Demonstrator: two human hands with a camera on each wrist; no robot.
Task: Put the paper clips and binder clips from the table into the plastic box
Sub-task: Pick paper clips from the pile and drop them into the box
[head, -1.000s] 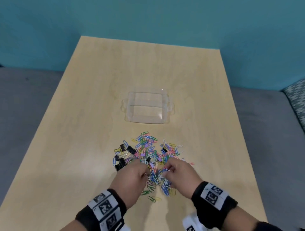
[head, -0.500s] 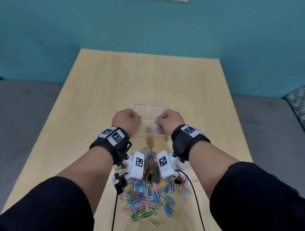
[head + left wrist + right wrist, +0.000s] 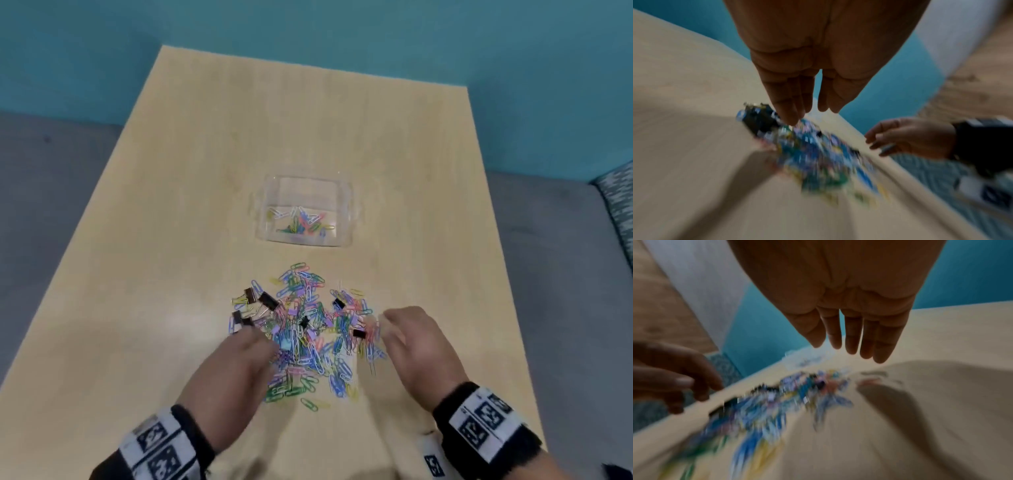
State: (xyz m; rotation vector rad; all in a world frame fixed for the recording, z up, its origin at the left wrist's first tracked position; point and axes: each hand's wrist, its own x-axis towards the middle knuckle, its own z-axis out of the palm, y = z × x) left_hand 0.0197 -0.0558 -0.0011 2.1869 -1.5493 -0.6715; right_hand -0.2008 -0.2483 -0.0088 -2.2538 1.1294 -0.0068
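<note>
A heap of coloured paper clips (image 3: 308, 342) with a few black binder clips (image 3: 268, 301) lies on the wooden table, near its front. Beyond the heap stands the clear plastic box (image 3: 346, 219), holding several paper clips (image 3: 301, 221). My left hand (image 3: 239, 356) hovers at the heap's left edge, fingers straight and pointing down at the clips (image 3: 818, 154), holding nothing. My right hand (image 3: 407, 339) is at the heap's right edge, its fingers (image 3: 851, 340) spread and relaxed, also holding nothing. Both wrist views are blurred by motion.
The light wooden table (image 3: 171, 240) reaches back to a teal wall (image 3: 308, 34). Grey floor lies on both sides, and a patterned cushion (image 3: 616, 198) shows at the far right. Bare tabletop surrounds the box and the heap.
Half a second ago both hands were over the box holding clips. They have let go, clips now lie in the box, and both hands have come back to the heap.
</note>
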